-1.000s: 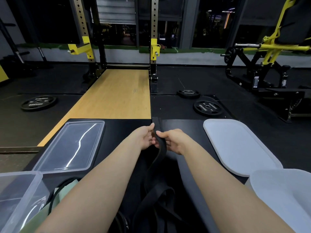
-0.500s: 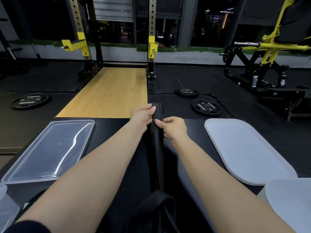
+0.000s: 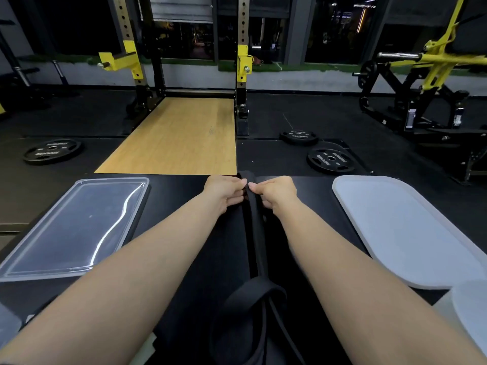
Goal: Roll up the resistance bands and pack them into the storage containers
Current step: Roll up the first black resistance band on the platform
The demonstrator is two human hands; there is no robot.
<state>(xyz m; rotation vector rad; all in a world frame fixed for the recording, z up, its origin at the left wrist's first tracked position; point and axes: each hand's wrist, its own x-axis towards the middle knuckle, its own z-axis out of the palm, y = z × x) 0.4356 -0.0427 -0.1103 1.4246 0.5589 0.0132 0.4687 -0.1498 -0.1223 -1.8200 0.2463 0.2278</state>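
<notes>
A black resistance band (image 3: 255, 227) lies stretched straight away from me along the middle of the black table (image 3: 184, 233). Its near part loops loosely at the bottom centre. My left hand (image 3: 225, 192) and my right hand (image 3: 275, 192) pinch the band's far end from either side, close to the table's far edge. A clear lid (image 3: 76, 227) lies flat on the left. On the right lies a white lid (image 3: 403, 230). A white container's rim (image 3: 471, 320) shows at the bottom right, and a clear container's corner (image 3: 8, 327) at the bottom left.
Beyond the table lies a wooden lifting platform (image 3: 179, 138) inside a rack with yellow hooks (image 3: 242, 61). Weight plates rest on the dark floor at left (image 3: 51, 151) and right (image 3: 330, 159). A yellow and black machine (image 3: 427, 83) stands at the far right.
Both hands have slid the band's end forward to the table's far edge, pulling it out straight. The thumbs have closed in on the end. The view has tipped forward.
</notes>
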